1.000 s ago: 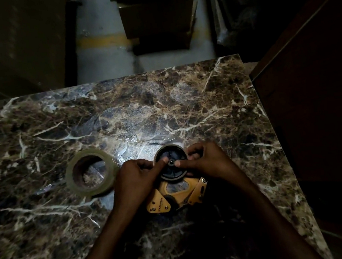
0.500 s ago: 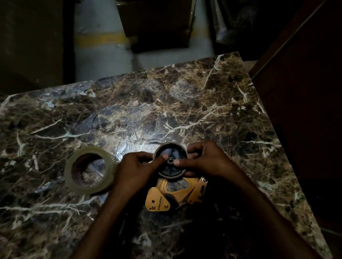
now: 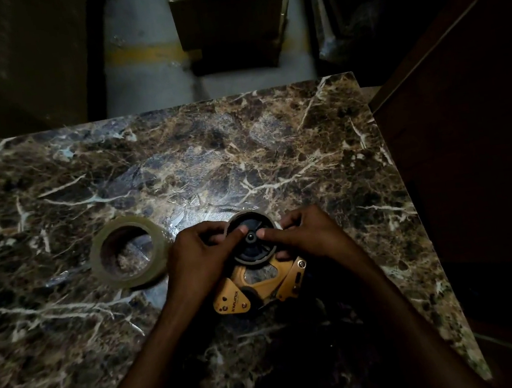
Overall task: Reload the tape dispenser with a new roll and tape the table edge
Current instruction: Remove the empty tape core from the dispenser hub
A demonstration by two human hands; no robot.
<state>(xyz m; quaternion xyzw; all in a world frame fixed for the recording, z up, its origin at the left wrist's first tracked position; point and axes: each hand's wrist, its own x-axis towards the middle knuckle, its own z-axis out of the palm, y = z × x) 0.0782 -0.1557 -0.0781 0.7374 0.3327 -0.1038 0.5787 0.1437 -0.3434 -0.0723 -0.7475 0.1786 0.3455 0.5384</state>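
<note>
Reload barely begun, we judge. Our left hand [image 3: 196,260] and right hand [image 3: 306,236] pinch the spent core [image 3: 251,238] on the dispenser [image 3: 260,283], mid-table toward the near edge. New roll [image 3: 129,256] lies just left, unloaded. Table [image 3: 274,145] edge untaped.

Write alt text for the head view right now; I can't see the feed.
Both hands, left hand and right hand, grip the black hub of an orange tape dispenser lying on a dimly lit marble table. A tape roll lies flat beside the left hand.
</note>
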